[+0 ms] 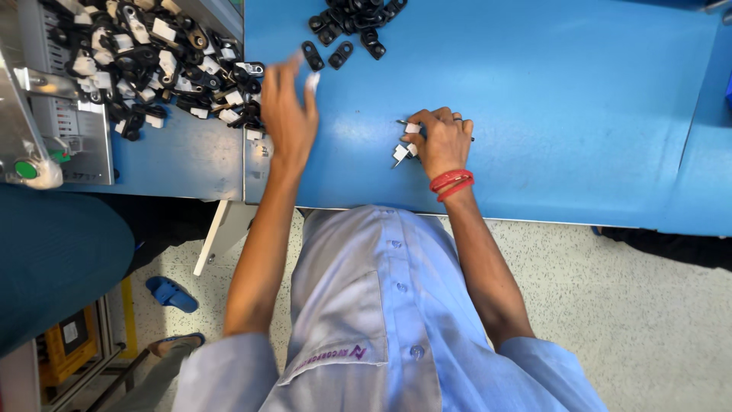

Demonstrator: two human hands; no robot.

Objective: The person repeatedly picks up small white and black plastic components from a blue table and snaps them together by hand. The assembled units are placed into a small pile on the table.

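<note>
Blue tabletop (579, 114) fills most of the head view, with the person leaning over it in a light blue shirt (381, 320). Their left hand (288, 114) is raised over the table edge, a bit blurred, fingers loosely spread, with a small white piece (313, 80) at the fingertips; can't tell if it's actually pinched. Right hand (444, 143), red bangles (451, 183) on the wrist, rests on the table with fingers curled together over a few small white clips (402, 151) with metal pins. Black plastic clips (354, 23) sit heaped near the far edge, well apart from both hands. Off to the left, a bigger mixed pile of black and white parts (160, 65) sits just beside a grey metal machine (53, 114).
</note>
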